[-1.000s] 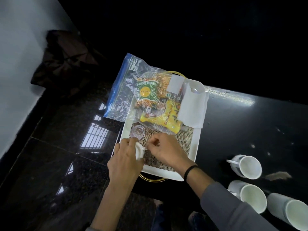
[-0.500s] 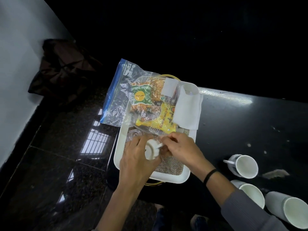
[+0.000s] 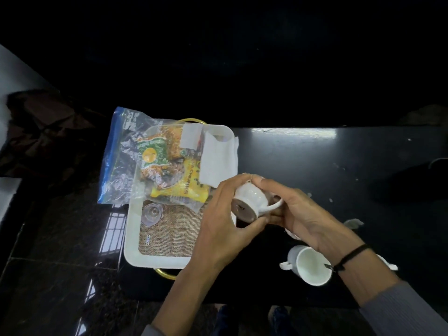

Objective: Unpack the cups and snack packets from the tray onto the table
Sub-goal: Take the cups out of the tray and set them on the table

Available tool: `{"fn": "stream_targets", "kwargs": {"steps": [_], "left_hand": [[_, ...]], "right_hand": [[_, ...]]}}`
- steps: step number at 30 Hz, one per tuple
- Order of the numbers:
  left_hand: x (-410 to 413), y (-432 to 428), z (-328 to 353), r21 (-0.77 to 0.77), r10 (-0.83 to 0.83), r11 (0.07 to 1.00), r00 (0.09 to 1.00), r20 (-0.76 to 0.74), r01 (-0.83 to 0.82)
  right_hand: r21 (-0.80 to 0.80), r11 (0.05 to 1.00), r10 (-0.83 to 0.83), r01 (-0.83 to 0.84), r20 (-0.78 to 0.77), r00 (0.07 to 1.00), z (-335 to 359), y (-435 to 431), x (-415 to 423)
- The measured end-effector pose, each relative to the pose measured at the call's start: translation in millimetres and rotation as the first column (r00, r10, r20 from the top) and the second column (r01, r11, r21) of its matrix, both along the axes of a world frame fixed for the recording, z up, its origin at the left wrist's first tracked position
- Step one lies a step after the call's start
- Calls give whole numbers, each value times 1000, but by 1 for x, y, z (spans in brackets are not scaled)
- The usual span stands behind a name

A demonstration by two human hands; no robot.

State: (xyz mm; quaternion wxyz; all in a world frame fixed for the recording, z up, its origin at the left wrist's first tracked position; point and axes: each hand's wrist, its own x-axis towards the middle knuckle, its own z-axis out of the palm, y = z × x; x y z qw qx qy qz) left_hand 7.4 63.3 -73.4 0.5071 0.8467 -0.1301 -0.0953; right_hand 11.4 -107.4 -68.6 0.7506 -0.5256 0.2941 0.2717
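Both hands hold a small white cup (image 3: 249,201) tipped on its side above the tray's right edge, its base facing me. My left hand (image 3: 219,221) wraps its body and base; my right hand (image 3: 300,212) grips the handle side. The white tray (image 3: 132,229) with a woven mat holds a clear zip bag (image 3: 126,156) of snack packets, a yellow packet (image 3: 186,187), a folded white napkin (image 3: 218,161) and a small clear glass (image 3: 151,213). Another white cup (image 3: 310,265) lies on the black table to the right, partly hidden by my right wrist.
The black table (image 3: 339,166) stretches right of the tray, with a few crumbs and a scrap (image 3: 354,223). A dark bundle of cloth (image 3: 43,134) lies on the glossy floor at left. The tray's gold handle (image 3: 166,274) sticks out at its near end.
Both hands have lifted the white cup out of the tray and carried it right, over the tray's right edge. The camera has swung right too.
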Motion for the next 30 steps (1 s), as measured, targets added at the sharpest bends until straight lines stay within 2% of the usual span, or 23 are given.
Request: {"fn": "stream_targets", "kwargs": {"steps": [3,5,7,9,12,15,17,19,24,27,30], "left_hand": [[-2,-19,3,-89,-64,995,968,-244,43],[-3,-33,5,-215,-132,975,913,-387,49],[-3,-44,6,-298,-160,954,886,-435,26],[-3,-56,6,-305,-184,951,884,-431,49],[-3,-77,4,-229,-262,956,878,-400,180],[2,-93,-3,2,-308,945,893,-328,327],[4,-102,-10,150,-284,928,909,-306,341],[2,-107,-17,236,-247,915,918,-312,326],[-15,-117,-35,320,-185,906,940,-287,276],[-23,-120,-43,346,-143,907,949,-281,239],[-28,-123,-45,344,-138,907,943,-301,243]], "right_hand": [[2,998,-63,63,23,998,2,-27,-12],[-25,994,-105,107,52,993,4,-46,-21],[-72,992,-99,107,106,989,6,-60,-27],[-157,986,-21,47,159,987,12,-77,-35],[-305,951,123,-51,223,967,21,-107,-47],[-444,896,147,-14,266,953,18,-136,-56],[-569,821,133,41,260,956,10,-158,-62],[-682,730,160,45,233,959,2,-177,-68],[-809,588,255,-7,178,950,-21,-201,-87],[-886,458,405,-75,133,905,-33,-199,-97],[-906,401,508,-132,101,855,-44,-196,-105]]}}
